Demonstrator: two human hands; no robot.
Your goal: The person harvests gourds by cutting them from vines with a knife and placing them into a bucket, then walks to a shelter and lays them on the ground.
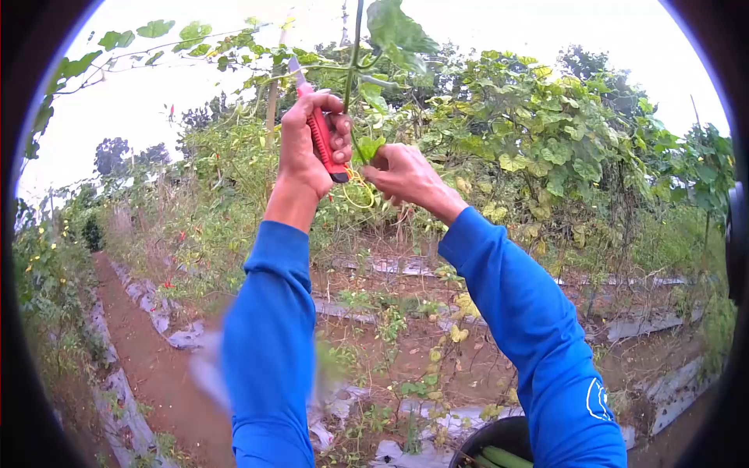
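Observation:
My left hand [298,147] is closed round a red box cutter [320,139], its blade pointing up past the thumb and forefinger. A yellow cord [360,191] dangles from the knife's dark lower end. Close by, a green vine stem [355,66] runs down from above, right along the left fingertips. My right hand [409,178] pinches the lower part of this vine, beside a small leaf [368,148]. Larger leaves [396,35] hang from the stem overhead.
A dark bucket [476,435] with long green vegetables [503,457] stands below my right forearm. Leafy vines [538,132] climb on the right. A dirt path [140,335] runs between rows edged with plastic sheeting [129,413] on the left.

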